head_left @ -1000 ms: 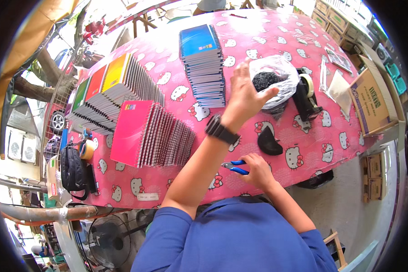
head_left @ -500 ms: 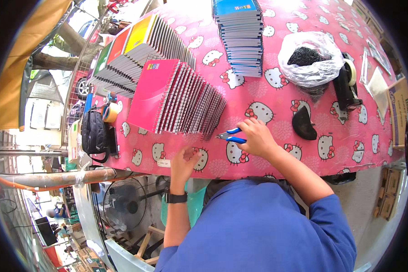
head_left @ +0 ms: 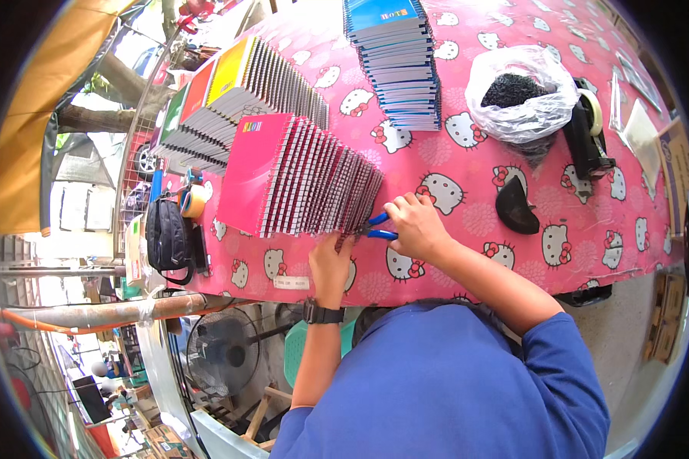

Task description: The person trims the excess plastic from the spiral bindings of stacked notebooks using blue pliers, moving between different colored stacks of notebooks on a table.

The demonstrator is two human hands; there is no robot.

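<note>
Blue-handled pliers (head_left: 382,234) are gripped in the curled right hand (head_left: 419,228) at the near right corner of the pink notebook stack (head_left: 302,180) on the pink table (head_left: 478,222), while the left hand (head_left: 331,269) is positioned at the stack's near edge, fingers bent, any hold being indeterminable.

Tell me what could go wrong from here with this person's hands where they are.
The working end of the blue-handled cutting pliers in the right hand is very close to the left hand, so a slip might nip a finger. It is also right by the near edge of the pink spiral notebooks, and could scratch or bend one. Those notebooks are piled high, so a bump from either hand might shift or topple them.
</note>
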